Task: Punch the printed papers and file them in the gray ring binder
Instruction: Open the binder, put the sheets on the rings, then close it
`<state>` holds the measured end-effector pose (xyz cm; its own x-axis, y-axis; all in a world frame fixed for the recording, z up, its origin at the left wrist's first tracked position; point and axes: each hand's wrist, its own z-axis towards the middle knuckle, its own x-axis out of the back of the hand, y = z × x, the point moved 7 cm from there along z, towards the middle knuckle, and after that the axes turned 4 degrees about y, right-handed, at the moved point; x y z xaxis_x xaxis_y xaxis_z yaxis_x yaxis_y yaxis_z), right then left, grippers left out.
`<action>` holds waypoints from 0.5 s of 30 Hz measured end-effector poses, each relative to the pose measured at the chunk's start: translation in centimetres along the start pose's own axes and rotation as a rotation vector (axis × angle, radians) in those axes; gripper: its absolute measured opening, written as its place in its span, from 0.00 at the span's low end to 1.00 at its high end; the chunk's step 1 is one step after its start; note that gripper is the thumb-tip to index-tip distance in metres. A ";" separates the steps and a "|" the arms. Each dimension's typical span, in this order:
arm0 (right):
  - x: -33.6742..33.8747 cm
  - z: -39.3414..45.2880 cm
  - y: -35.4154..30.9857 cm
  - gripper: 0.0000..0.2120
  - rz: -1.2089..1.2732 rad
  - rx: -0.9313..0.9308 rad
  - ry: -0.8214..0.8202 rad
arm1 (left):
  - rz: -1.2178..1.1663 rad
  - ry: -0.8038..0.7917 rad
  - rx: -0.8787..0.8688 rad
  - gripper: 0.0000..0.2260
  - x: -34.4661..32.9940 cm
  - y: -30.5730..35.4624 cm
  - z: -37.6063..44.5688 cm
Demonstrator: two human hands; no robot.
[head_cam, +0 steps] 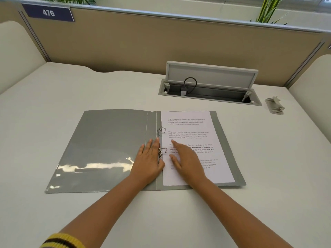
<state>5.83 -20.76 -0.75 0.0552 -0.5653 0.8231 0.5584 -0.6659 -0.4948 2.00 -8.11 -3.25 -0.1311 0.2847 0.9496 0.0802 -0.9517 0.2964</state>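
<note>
Pages seated on the rings, near the table's front edge.
Left hand (149, 158) flat on gray ring binder (107, 145), right hand (186, 160) flat on printed papers (195, 129), grips apart; best smooth sheets before closing rings (162, 140).

The worktop (197, 221) is a pale, off-white surface bounded at the rear by a tan partition.

The following items lie directly on it:

1. A gray ring binder (111, 149), opened flat. Its left cover extends left of the left grip (148, 158). Its right cover extends beyond the right grip (186, 158) and carries the printed papers (189, 127).
2. A gray hole punch (275, 105), well apart from the binder, far to the right of and beyond the right grip.

A recessed cable tray (209, 93), lid raised, is set into the worktop beyond both grips. Both forearms pass over bare worktop at the near edge.
</note>
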 end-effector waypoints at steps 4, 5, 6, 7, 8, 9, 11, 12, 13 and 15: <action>3.8 -1.6 4.6 0.17 -0.111 -0.402 0.233 | -0.021 -0.005 0.000 0.38 0.0 1.5 0.2; 4.4 -2.4 5.5 0.19 -0.157 -0.468 0.237 | -0.026 -0.009 -0.003 0.37 -0.1 1.7 0.2; 5.0 -3.0 6.2 0.23 -0.193 -0.522 0.218 | -0.032 -0.015 -0.011 0.37 -0.3 1.9 0.2; 5.4 -3.6 6.8 0.28 -0.216 -0.572 0.175 | -0.042 -0.017 -0.019 0.37 -0.4 2.1 0.2; 5.8 -4.0 7.4 0.34 -0.229 -0.619 0.119 | -0.051 -0.013 -0.024 0.37 -0.4 2.2 0.3; 6.0 -4.3 7.8 0.39 -0.237 -0.664 0.060 | -0.060 -0.012 -0.025 0.36 -0.4 2.3 0.5; 6.8 -5.1 8.5 0.47 -0.276 -0.741 0.017 | -0.051 -0.011 -0.045 0.36 -0.4 2.6 0.8; 7.5 -5.6 8.8 0.49 -0.295 -0.776 0.015 | -0.043 -0.008 -0.064 0.36 -0.4 3.1 0.9; 7.6 -5.7 8.9 0.50 -0.301 -0.791 -0.004 | -0.039 -0.008 -0.063 0.37 -0.4 3.1 0.9; 7.9 -5.9 9.1 0.51 -0.319 -0.811 -0.045 | -0.052 -0.008 -0.052 0.37 -0.5 3.4 0.7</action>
<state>6.48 -34.12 -0.40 0.0387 -0.2848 0.9578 -0.2078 -0.9399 -0.2710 3.03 -11.36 -2.65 -0.1256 0.3350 0.9338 0.0223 -0.9401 0.3402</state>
